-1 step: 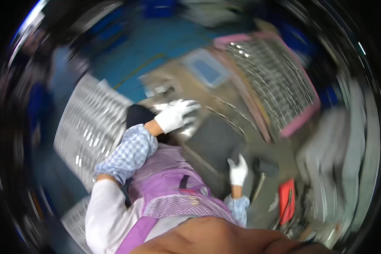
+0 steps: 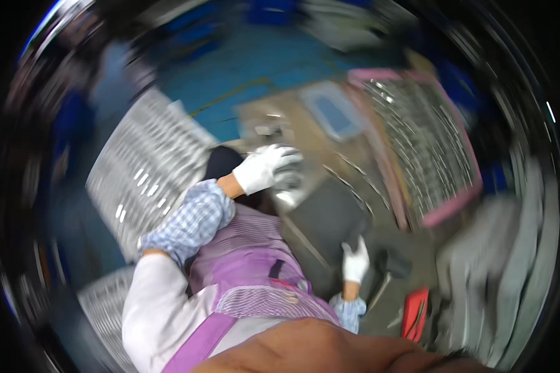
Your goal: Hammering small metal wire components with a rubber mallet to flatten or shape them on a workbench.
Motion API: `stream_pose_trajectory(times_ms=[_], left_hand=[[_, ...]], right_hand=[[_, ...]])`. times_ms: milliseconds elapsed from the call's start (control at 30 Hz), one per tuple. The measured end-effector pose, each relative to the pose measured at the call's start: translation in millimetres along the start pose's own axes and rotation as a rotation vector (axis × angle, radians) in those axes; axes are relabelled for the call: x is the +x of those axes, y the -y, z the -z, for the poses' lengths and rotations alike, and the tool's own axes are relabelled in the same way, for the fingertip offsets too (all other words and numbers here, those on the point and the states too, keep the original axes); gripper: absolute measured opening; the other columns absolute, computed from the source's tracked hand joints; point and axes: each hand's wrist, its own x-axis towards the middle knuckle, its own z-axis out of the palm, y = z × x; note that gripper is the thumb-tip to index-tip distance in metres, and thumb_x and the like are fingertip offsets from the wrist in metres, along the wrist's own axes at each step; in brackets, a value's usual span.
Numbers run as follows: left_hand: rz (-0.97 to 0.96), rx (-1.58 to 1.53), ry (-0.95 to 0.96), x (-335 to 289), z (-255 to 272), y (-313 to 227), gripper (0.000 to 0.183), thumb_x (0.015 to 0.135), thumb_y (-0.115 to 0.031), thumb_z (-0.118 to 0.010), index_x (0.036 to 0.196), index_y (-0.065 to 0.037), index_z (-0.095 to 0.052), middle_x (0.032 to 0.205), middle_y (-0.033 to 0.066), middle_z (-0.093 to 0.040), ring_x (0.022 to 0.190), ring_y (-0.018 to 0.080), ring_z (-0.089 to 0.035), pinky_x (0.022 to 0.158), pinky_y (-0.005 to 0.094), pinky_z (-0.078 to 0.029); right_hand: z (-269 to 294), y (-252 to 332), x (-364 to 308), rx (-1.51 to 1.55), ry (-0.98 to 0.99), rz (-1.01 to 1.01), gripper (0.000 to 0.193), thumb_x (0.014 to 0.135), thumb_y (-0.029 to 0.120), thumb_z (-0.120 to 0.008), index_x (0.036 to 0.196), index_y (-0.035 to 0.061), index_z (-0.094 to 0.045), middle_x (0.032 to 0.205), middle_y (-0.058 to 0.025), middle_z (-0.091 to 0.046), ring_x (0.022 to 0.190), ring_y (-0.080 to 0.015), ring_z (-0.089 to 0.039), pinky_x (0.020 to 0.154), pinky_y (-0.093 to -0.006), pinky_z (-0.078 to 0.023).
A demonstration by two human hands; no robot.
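Note:
My left hand (image 2: 264, 169), in a white glove, hangs over small shiny metal (image 2: 286, 198) by the near edge of the worktable (image 2: 311, 140). Its fingers reach right and bend a little; blur hides whether anything is between them. Close to a dark flat sheet (image 2: 330, 211) is my right hand (image 2: 355, 264), also white-gloved. Thumb and forefinger stand apart there, with nothing seen between them. A black-headed mallet (image 2: 393, 264) lies just right of that hand. Beyond the sheet, thin metal strips (image 2: 348, 180) lie on the table.
A pink-edged tray (image 2: 451, 208) with rows of shiny metal parts stands far right. Left of me is a sheet with rows of shiny pieces (image 2: 149, 168). A clear box with a blue inside (image 2: 337, 112) sits at the back, a red object (image 2: 415, 314) lower right, grey cloth (image 2: 479, 267) beyond.
The whole scene has shifted right and slightly down in the picture as my head turned. Both hands stay in about the same places over the table.

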Motion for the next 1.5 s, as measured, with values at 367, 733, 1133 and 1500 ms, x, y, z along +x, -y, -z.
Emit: stream_pose_trajectory(times_ms=[367, 733, 1133, 1500], left_hand=[[1.423, 0.058, -0.924, -360, 69, 273, 0.032, 0.092, -0.027, -0.061, 0.12, -0.012, -0.068, 0.113, 0.019, -0.068, 0.099, 0.0354, -0.067, 0.084, 0.0408, -0.053], [1.558, 0.382, -0.67, -467, 119, 429, 0.041, 0.086, -0.017, -0.06, 0.127, -0.012, -0.059, 0.115, 0.0189, -0.065, 0.104, 0.0388, -0.063, 0.087, 0.0495, -0.05], [1.608, 0.482, -0.9, -508, 112, 516, 0.045, 0.095, -0.023, -0.057, 0.137, -0.009, -0.05, 0.125, 0.0163, -0.061, 0.118, 0.0329, -0.058, 0.098, 0.0456, -0.047], [1.429, 0.616, -0.834, -545, 100, 585, 0.039, 0.101, -0.019, -0.042, 0.135, -0.004, -0.052, 0.138, 0.0228, -0.051, 0.131, 0.0371, -0.047, 0.113, 0.0413, -0.035]], right_hand=[[-102, 117, 42, -0.603, -0.07, 0.722, 0.036, 0.094, 0.029, -0.058, 0.128, 0.0166, -0.06, 0.123, -0.0152, -0.059, 0.105, -0.0357, -0.056, 0.087, -0.0485, -0.048], [-119, 138, 35, -0.64, -0.188, 0.618, 0.025, 0.098, 0.027, -0.053, 0.116, 0.0169, -0.066, 0.122, -0.0132, -0.059, 0.106, -0.0344, -0.056, 0.086, -0.0474, -0.047], [-126, 153, 36, -0.611, -0.183, 0.619, 0.023, 0.092, 0.018, -0.058, 0.112, 0.0119, -0.068, 0.117, -0.0167, -0.061, 0.104, -0.0368, -0.057, 0.087, -0.0479, -0.046], [-119, 157, 30, -0.568, -0.193, 0.592, 0.024, 0.08, 0.014, -0.066, 0.103, 0.0182, -0.068, 0.109, -0.0099, -0.062, 0.1, -0.034, -0.058, 0.083, -0.0472, -0.046]])
